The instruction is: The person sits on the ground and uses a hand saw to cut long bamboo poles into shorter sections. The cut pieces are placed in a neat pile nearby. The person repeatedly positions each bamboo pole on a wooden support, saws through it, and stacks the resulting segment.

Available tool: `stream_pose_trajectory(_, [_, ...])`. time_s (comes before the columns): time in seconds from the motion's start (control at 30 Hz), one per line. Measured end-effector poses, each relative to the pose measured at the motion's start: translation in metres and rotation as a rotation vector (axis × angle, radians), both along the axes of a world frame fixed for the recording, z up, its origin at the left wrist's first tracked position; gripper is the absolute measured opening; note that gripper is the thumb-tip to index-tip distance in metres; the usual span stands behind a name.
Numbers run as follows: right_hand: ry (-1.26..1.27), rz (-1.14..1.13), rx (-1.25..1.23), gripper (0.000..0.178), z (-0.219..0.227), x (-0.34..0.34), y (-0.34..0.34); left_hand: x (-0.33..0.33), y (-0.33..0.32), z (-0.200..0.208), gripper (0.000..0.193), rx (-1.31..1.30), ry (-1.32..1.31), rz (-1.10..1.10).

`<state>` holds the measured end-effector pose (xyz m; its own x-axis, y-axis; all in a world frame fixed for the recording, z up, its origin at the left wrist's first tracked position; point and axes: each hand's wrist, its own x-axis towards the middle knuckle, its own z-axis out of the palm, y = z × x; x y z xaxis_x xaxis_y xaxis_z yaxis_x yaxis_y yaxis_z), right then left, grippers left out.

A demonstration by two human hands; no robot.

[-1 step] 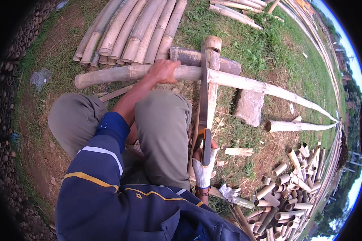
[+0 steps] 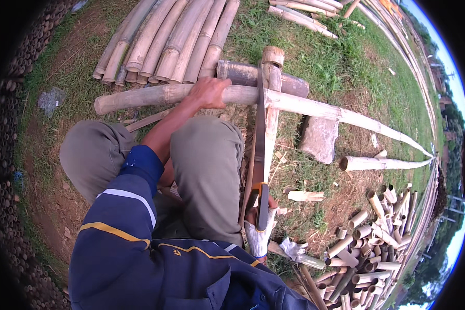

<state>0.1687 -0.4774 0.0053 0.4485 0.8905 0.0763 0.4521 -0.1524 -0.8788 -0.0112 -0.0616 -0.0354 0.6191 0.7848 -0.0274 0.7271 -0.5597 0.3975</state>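
Note:
My left hand (image 2: 207, 94) is bare and wraps over a long bamboo pole (image 2: 139, 99), pressing close to my raised knee. In my right hand (image 2: 258, 227), which wears a white knit glove with uncovered fingertips, is the orange-and-black handle of a hand saw (image 2: 260, 139). The saw's long blade lies across the pole just right of my left hand, at the cut line. Beneath, a bamboo support post (image 2: 272, 80) and a short dark bamboo log (image 2: 237, 74) sit under or against the pole. How deep the cut goes is hidden.
A stone block (image 2: 319, 139) rests right of the post. Cut bamboo lengths (image 2: 181, 41) lie stacked at the far left. Several short offcuts (image 2: 367, 253) are heaped at the near right. Another pole (image 2: 382, 163) lies on the grass, and a plastic scrap (image 2: 51, 101) is at left.
My right hand has drawn the saw back toward me, so its handle sits nearer my body. My left hand keeps its hold on the bamboo pole.

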Motion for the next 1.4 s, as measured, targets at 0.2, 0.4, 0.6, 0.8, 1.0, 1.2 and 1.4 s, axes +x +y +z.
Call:
stream_pose_trajectory(0.2, [-0.053,-0.002,0.056,0.049,0.006,-0.001,0.031,0.007,-0.001,-0.001,0.066,0.058,0.019,0.053])
stream_pose_trajectory(0.4, [0.133,0.019,0.095,0.053,0.022,0.017,0.183,0.005,0.022,0.007,0.066,0.121,-0.019,0.024])
stream_pose_trajectory(0.6, [0.055,0.044,-0.075,0.056,0.037,0.0,0.023,-0.002,0.015,0.011,0.07,0.035,0.039,0.0])
stream_pose_trajectory(0.8, [0.071,-0.074,-0.023,0.042,0.013,-0.006,-0.032,-0.002,0.009,0.012,0.06,0.062,0.036,0.037])
stream_pose_trajectory(1.0, [0.065,0.034,0.122,0.05,-0.001,0.038,0.222,0.015,0.011,0.012,0.068,0.068,-0.007,0.014])
stream_pose_trajectory(1.2, [0.081,0.055,0.054,0.054,-0.009,0.021,0.179,0.003,0.013,0.011,0.062,0.118,-0.035,-0.019])
stream_pose_trajectory(1.4, [0.148,-0.032,0.004,0.052,0.031,-0.011,-0.024,0.005,0.011,0.02,0.059,0.027,0.039,-0.002])
